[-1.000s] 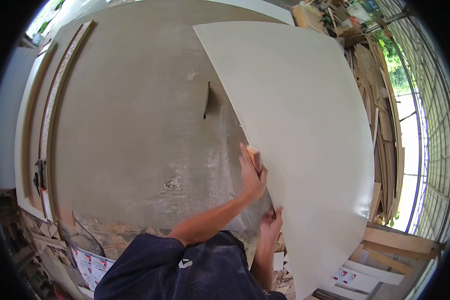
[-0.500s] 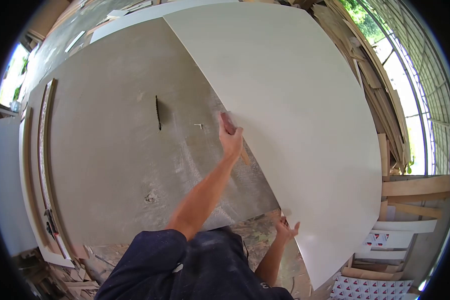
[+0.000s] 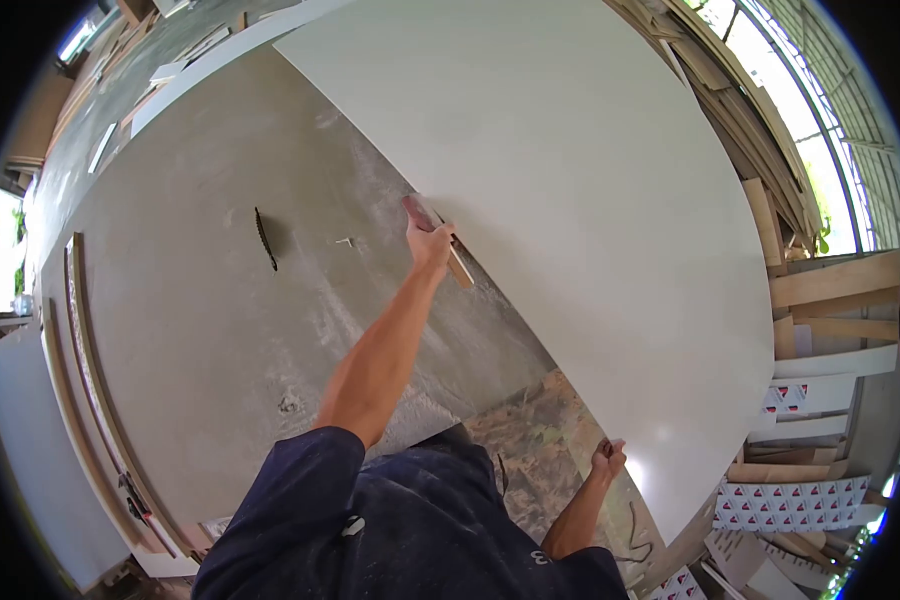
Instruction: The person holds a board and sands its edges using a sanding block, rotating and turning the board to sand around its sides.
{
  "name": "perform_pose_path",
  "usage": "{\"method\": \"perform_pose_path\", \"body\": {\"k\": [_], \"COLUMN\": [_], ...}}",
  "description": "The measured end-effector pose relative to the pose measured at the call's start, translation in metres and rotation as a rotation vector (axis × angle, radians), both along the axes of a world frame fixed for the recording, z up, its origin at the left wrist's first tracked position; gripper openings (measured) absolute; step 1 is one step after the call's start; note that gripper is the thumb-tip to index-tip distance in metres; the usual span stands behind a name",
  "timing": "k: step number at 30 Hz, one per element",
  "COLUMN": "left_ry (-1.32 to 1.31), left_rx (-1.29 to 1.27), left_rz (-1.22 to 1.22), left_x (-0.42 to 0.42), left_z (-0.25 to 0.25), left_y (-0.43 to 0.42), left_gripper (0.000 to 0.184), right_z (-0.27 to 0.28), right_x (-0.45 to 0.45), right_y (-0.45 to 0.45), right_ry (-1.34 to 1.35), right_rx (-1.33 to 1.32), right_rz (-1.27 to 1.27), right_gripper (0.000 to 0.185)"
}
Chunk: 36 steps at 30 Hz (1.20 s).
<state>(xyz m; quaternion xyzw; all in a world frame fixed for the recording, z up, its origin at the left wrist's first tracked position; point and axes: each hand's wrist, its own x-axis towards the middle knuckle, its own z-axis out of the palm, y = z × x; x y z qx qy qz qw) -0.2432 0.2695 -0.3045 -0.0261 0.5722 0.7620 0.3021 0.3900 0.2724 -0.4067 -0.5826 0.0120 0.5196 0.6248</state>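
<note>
Your left arm reaches forward, the left hand (image 3: pixel 430 248) clasped around a wooden block (image 3: pixel 460 268) along the edge of the white panel (image 3: pixel 570 220), which partly covers the grey-brown worktop (image 3: pixel 190 230). Your right hand (image 3: pixel 608 458) curls at that edge, lower down; you can't tell whether it grips.

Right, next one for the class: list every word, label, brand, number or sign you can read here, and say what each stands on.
"3", or something shaped like it: pale mark on the dark shirt, near the right sleeve; too blurred to be sure.
Red-and-dark repeated print on the white sheets at right: too small to read.
Big white board: no text visible.
</note>
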Motion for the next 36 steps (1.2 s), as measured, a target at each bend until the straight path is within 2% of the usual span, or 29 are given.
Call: {"method": "perform_pose_path", "body": {"k": [1, 2, 5, 6, 8, 11, 14, 15, 17, 19, 22, 23, 24, 26, 27, 29, 31, 33, 34, 36], "left_ry": [-0.003, -0.011, -0.061, -0.06, 0.094, 0.036, 0.01, 0.012, 0.068, 0.062, 0.007, -0.035, -0.037, -0.105, -0.105, -0.012, 0.04, 0.084, 0.095, 0.115], "left_rx": [-0.031, -0.032, 0.027, 0.032, 0.087, 0.068, -0.053, -0.062, -0.016, 0.006, 0.038, 0.046, 0.034, -0.027, -0.039, -0.073, -0.056, -0.043, -0.066, -0.072], "left_rz": [-0.021, -0.037, -0.095, -0.108, 0.049, 0.034, -0.12, -0.123, -0.082, -0.074, -0.096, -0.129, -0.126, -0.082, -0.084, -0.084, -0.083, -0.086, -0.117, -0.14], "left_x": [0.008, 0.015, 0.026, 0.024, 0.011, -0.006, -0.013, -0.007, 0.009, 0.027, 0.052, 0.056, 0.059, 0.062, 0.063, 0.059, 0.051, 0.041, 0.035, 0.02], "left_z": [0.0, 0.0, -0.009, -0.014, -0.022, 0.023, 0.037, 0.037, 0.035, 0.018, 0.006, 0.006, 0.002, -0.01, -0.011, -0.011, -0.019, -0.024, -0.023, -0.014], "left_y": [0.007, 0.012, 0.037, 0.044, 0.058, 0.042, 0.013, 0.002, -0.024, -0.053, -0.102, -0.115, -0.122, -0.134, -0.136, -0.131, -0.125, -0.12, -0.119, -0.105], "left_gripper": [0.058, 0.058, 0.082, 0.082, 0.088, 0.09, 0.09, 0.09, 0.056, 0.056, 0.056, 0.056, 0.056, 0.054, 0.054, 0.054, 0.054, 0.054, 0.054, 0.054], "right_z": [0.005, 0.01, 0.062, 0.063, 0.069, 0.079, 0.085, 0.085, 0.087, 0.087, 0.107, 0.101, 0.109, 0.133, 0.124, 0.081, 0.05, 0.039, 0.031, -0.003], "right_x": [-0.004, -0.007, -0.072, -0.083, -0.104, -0.138, -0.168, -0.175, -0.193, -0.196, -0.194, -0.183, -0.182, -0.186, -0.174, -0.114, -0.036, 0.002, 0.014, 0.03], "right_y": [-0.006, -0.008, -0.01, -0.016, -0.023, -0.061, -0.1, -0.113, -0.145, -0.18, -0.225, -0.236, -0.242, -0.249, -0.259, -0.288, -0.311, -0.318, -0.335, -0.35], "right_ry": [0.053, 0.103, 0.003, 0.003, 0.018, 0.034, 0.082, 0.106, 0.159, 0.221, 0.35, 0.513, 0.513, 0.664, 0.664, 0.608, 0.602, 0.414, 0.405, 0.248], "right_rx": [0.129, 0.26, 0.161, 0.166, 0.169, 0.19, 0.193, 0.095, 0.07, -0.023, -0.169, -0.218, -0.231, -0.332, -0.343, -0.114, 0.014, -0.127, -0.13, -0.148], "right_rz": [0.123, 0.249, 0.09, 0.077, 0.111, 0.153, 0.213, 0.195, 0.188, 0.238, 0.264, 0.184, 0.184, -0.104, -0.11, -0.237, -0.492, -0.571, -0.581, -0.394], "right_gripper": [0.009, 0.011, 0.016, 0.016, 0.017, 0.018, 0.02, 0.02, 0.02, 0.027, 0.028, 0.035, 0.035, 0.047, 0.047, 0.057, 0.058, 0.053, 0.053, 0.048]}}
